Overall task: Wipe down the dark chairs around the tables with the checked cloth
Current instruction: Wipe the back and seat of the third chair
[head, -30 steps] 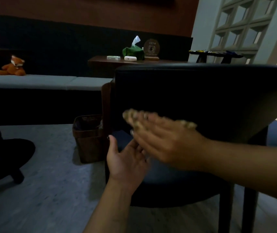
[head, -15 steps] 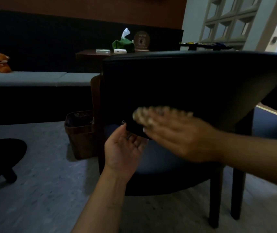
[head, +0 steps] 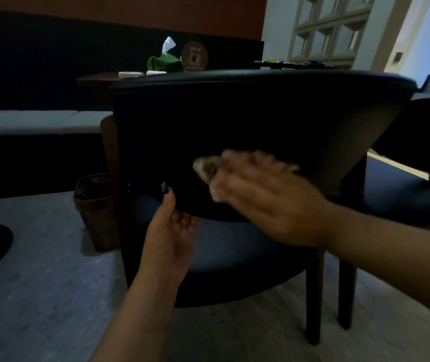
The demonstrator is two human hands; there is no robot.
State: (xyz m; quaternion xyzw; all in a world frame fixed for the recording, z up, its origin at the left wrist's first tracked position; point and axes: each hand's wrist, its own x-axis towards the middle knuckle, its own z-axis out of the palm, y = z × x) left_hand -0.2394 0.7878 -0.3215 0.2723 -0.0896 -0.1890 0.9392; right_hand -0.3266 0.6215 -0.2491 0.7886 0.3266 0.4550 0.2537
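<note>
**Cloth pressed to a chair back, head view**

Flattened fingers of the right hand [head: 268,197] press the checked cloth [head: 207,167] against the lower outer face of the dark chair [head: 247,118]; the fingers lie nearly straight over the cloth rather than curled round it, and both are blurred, so the check pattern cannot be read; only a pale, crumpled edge of cloth shows beyond the fingertips on the left and a sliver on the far side of the hand. The left hand [head: 172,239] grips the bottom rim of the same backrest, just beside the right hand on its left; its thumb [head: 168,197] lies up the outer face and the other fingers curl under the rim, where they are partly hidden. The cloth thus sits between the right palm and the backrest, above and to the right of the left hand, apart from it. The chair stands upright on a pale floor [head: 38,296], its seat below both hands; a brown basket [head: 96,212] stands near its left side; behind it a small table [head: 98,78] bears a green tissue holder [head: 164,62]; a grey bench [head: 38,121] runs along the dark wall.
</note>
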